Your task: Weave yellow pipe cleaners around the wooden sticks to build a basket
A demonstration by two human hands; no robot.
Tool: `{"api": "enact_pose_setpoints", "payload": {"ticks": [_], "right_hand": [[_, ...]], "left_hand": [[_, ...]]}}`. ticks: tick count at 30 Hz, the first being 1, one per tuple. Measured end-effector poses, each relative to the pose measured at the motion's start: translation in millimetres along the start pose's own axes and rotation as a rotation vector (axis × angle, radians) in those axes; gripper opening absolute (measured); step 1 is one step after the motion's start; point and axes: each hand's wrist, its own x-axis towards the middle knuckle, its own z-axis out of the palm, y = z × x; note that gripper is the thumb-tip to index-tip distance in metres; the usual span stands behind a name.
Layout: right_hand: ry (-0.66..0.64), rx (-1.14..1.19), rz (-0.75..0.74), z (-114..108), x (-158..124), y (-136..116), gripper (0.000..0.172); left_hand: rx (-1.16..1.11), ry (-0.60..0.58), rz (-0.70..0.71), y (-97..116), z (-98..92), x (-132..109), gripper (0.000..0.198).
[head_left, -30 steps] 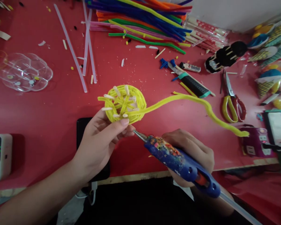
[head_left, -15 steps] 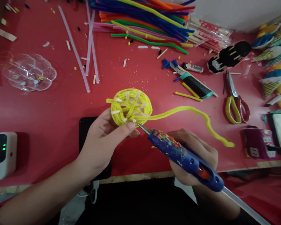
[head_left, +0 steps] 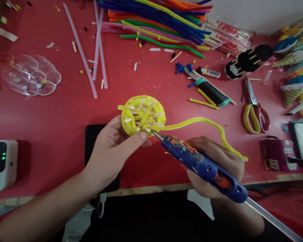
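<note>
Between the thumb and fingers of my left hand is a small round woven basket of yellow pipe cleaner, with short wooden pegs standing up around it. One long loose end of the yellow pipe cleaner trails off to the right. My right hand is wrapped round a blue hot glue gun crusted with dried glue. Its metal nozzle meets the basket's lower right edge, close to my left thumb. A clear glue stick sticks out of the gun's back end.
Behind lie a pile of coloured pipe cleaners, a utility knife and scissors. Glue sticks and a clear flower-shaped tray are at the left. A black phone lies under my left hand; a purple box stands right.
The glue gun's nozzle has moved up slightly, from beside my thumb to the basket's edge. The basket has shifted a little to the right, and the loose pipe cleaner end has shifted left.
</note>
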Motion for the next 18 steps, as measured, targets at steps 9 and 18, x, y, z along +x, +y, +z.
{"api": "enact_pose_setpoints", "payload": {"ticks": [9,18], "right_hand": [[0.020,-0.076,-0.003,-3.3,1.1,-2.0,0.024],[0.010,-0.055,0.019,-6.0,-3.5,-1.2,0.020]], "left_hand": [[0.045,0.009,0.007,-0.6,-0.1,0.3,0.018],[0.054,-0.021,0.029,-2.7,-1.3,-0.7,0.020]]}}
